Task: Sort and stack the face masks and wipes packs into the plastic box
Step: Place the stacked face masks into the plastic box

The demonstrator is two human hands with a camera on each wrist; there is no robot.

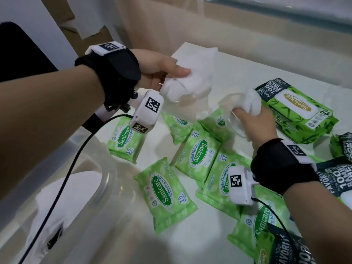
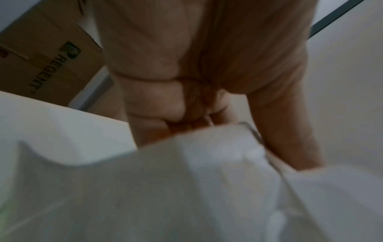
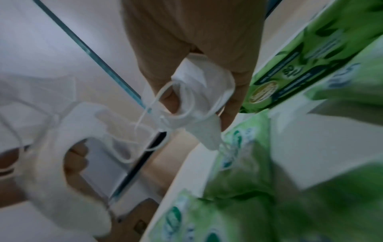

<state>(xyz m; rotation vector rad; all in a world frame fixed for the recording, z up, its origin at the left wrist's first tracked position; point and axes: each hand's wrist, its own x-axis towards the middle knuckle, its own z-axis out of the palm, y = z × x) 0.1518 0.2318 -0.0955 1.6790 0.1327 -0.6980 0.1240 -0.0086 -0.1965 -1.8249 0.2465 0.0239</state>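
My left hand (image 1: 167, 73) grips a bunch of white face masks (image 1: 190, 80) above the table, and the same masks (image 2: 207, 172) fill the lower part of the left wrist view. My right hand (image 1: 249, 119) holds a crumpled white face mask (image 1: 251, 101) with its ear loops hanging; in the right wrist view that mask (image 3: 199, 91) sits between thumb and fingers. Several small green wipes packs (image 1: 163, 195) lie flat on the white table (image 1: 238, 65). A large green wipes pack (image 1: 297, 109) lies beside my right hand. The clear plastic box (image 1: 91, 197) stands at lower left.
More large dark-and-green wipes packs (image 1: 335, 180) lie at the right edge and lower right. White masks (image 1: 49, 216) show inside the box. A cardboard carton (image 2: 47, 65) stands behind the table. A black cable (image 1: 62, 181) hangs from the left wrist camera.
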